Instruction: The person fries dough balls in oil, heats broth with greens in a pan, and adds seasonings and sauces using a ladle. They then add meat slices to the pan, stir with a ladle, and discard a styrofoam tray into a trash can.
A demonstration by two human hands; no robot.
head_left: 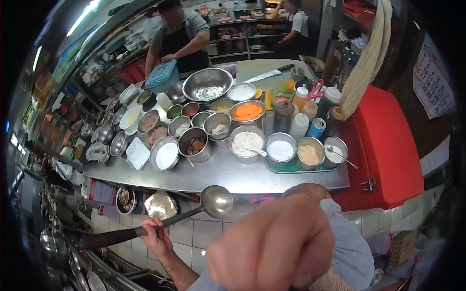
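Steel covers the long table (218, 180) across the middle of my view, with a tiled floor (182, 232) below its near edge. Beside its right end I see a big red box (383, 145) with a metal latch, and near that hangs a pale yellow cloth (371, 60). Closest to my camera is the right hand (272, 240), large and blurred, its fingers curled in; the palm is hidden, so I cannot tell whether it holds anything. Across the table stands a person (179, 41) in a dark apron, one hand by a blue tub (162, 73); another person (293, 29) is farther back at right.

I have the ladle (217, 200) in the left hand (158, 235), fingers wrapped narrow around its dark handle. Its round metal head is above the floor, in front of the table and near the right hand.

On the table, the widest bowl (208, 83) sits toward the back, left of a long knife (272, 73) on a pale board (245, 68). In front of them I see a bowl of orange slices (248, 111), then a bowl of white powder (245, 139) with a white spoon (255, 148) in it. Right of that, a green tray (274, 169) carries three metal bowls. Bottles stand behind them, around a blue can (316, 128), with red-handled scissors (316, 88) farther back.
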